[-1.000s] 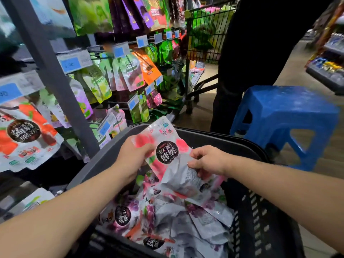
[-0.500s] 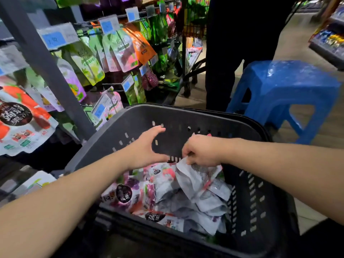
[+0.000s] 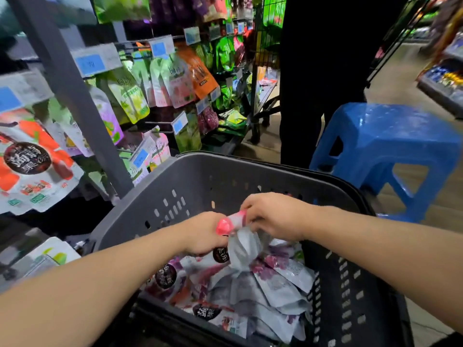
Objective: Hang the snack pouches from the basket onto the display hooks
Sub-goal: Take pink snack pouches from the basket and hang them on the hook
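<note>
Pink-and-silver foil snack pouch (image 3: pixel 234 222) pinched by left hand (image 3: pixel 203 232) and right hand (image 3: pixel 271 216) above grey plastic basket (image 3: pixel 200 176); best lifted by top edge, hole clear for hook.

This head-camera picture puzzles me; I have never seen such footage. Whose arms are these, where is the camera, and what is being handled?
No machine here: a person wears a wide-angle camera on the head, looking down at their own bare arms. The left hand and right hand reach into a dark plastic basket and together grip one pink-and-white snack pouch above a pile of similar pouches. To the left a display rack carries hanging pouches with blue price tags. Behind the basket stand a blue plastic stool and someone in dark clothing. The picture is blurred, so the print is hard to read.
</note>
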A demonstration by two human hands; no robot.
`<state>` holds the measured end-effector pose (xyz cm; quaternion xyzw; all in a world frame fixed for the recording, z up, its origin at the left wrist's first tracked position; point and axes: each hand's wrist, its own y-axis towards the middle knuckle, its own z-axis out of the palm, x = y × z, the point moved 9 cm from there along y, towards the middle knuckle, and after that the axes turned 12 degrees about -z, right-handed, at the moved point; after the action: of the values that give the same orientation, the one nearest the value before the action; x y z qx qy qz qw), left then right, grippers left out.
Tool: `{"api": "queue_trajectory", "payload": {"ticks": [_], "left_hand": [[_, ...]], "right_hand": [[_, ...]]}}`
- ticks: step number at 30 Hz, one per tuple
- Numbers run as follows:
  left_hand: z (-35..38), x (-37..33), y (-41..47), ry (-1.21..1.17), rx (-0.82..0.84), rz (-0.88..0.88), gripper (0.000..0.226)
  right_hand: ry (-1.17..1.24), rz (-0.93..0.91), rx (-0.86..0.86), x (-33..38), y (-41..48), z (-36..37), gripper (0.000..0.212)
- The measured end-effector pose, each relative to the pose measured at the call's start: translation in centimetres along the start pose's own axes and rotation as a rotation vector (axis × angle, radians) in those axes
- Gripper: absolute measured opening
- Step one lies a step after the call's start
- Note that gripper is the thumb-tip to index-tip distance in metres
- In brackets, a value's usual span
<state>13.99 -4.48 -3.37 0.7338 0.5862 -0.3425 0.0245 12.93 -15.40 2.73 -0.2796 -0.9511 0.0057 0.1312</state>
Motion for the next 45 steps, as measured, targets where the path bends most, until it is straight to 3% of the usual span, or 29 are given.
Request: {"api": "queue_trajectory", "payload": {"ticks": [4, 6, 8, 11, 13, 14, 16, 21, 27, 29, 31, 33, 35, 36, 38, 39, 40, 43, 45], "left_hand": [[-1.9, 5.2, 1.3, -0.388, -0.119, -0.272, 0.034], [-2.4, 7.1, 1.3, -0.621, -0.168, -0.409, 0.027], [-2.5, 7.9, 0.8, -0.814, -0.171, -0.514, 0.047], [-0.9, 7.1, 0.3, -1.172, 0.062, -0.545, 0.076], [0.4, 8.3, 1.1, -1.397, 0.103, -0.569, 0.104], [1.0, 8.2, 1.0, -1.503, 0.13, -0.576, 0.108], [1.1, 6.1, -0.3, -1.582, 0.181, -0.587, 0.091], [-1.4, 2.9, -0.8, -1.666, 0.261, -0.323, 0.082], [-2.3, 2.6, -0.7, -1.483, 0.191, -0.232, 0.063], [-2.3, 2.9, -0.6, -1.41, 0.107, -0.238, 0.055], [-3.1, 3.7, -0.5, -1.3, -0.068, -0.256, 0.046], [-4.1, 4.2, -0.3, -1.129, -0.202, -0.23, 0.038], [-4.7, 4.2, -0.3, -1.014, -0.267, -0.204, 0.027], [-5.0, 4.1, -0.3, -0.986, -0.295, -0.189, 0.022], [-5.6, 3.5, -0.6, -0.931, -0.348, -0.161, 0.016], [-5.8, 3.2, -0.7, -0.906, -0.358, -0.15, 0.015], [-5.8, 3.1, -0.6, -0.889, -0.355, -0.147, 0.016], [-5.5, 2.8, -0.5, -0.905, -0.281, -0.184, 0.024], [-4.9, 2.9, -0.3, -0.956, -0.2, -0.211, 0.032]], "right_hand": [[-0.058, 0.012, -0.304, -1.3, -0.8, -4.0, 0.013], [-0.078, -0.049, -0.5, -0.7, -1.3, -6.0, 0.012], [-0.066, -0.128, -0.659, 0.3, -1.6, -7.2, 0.012], [-0.031, -0.225, -0.743, 2.4, -1.8, -8.1, 0.016], [0.005, -0.271, -0.767, 3.3, -1.7, -8.2, 0.016], [0.019, -0.292, -0.776, 3.6, -1.6, -8.2, 0.016], [0.055, -0.317, -0.781, 3.8, -1.5, -7.9, 0.015], [0.064, -0.285, -0.679, 2.5, -1.5, -5.4, 0.018], [0.02, -0.197, -0.504, 0.0, -1.6, -2.5, 0.024], [-0.034, -0.175, -0.442, -0.3, -1.4, -1.7, 0.028], [-0.088, -0.181, -0.466, -0.1, -1.5, -1.7, 0.037], [-0.043, -0.066, -0.52, -0.5, -1.8, -2.4, 0.046], [0.195, 0.203, -0.581, -2.7, -2.2, -2.6, 0.041], [0.427, 0.374, -0.555, -4.3, -2.3, -1.5, 0.048], [0.944, 0.625, -0.441, -5.7, -2.2, 2.3, 0.091], [1.115, 0.653, -0.393, -5.6, -1.8, 3.6, 0.101], [1.188, 0.642, -0.348, -5.2, -1.3, 4.3, 0.093], [1.2, 0.592, -0.372, -4.4, -0.3, 4.5, 0.037], [1.162, 0.597, -0.467, -4.7, 0.1, 4.3, 0.024]]}}
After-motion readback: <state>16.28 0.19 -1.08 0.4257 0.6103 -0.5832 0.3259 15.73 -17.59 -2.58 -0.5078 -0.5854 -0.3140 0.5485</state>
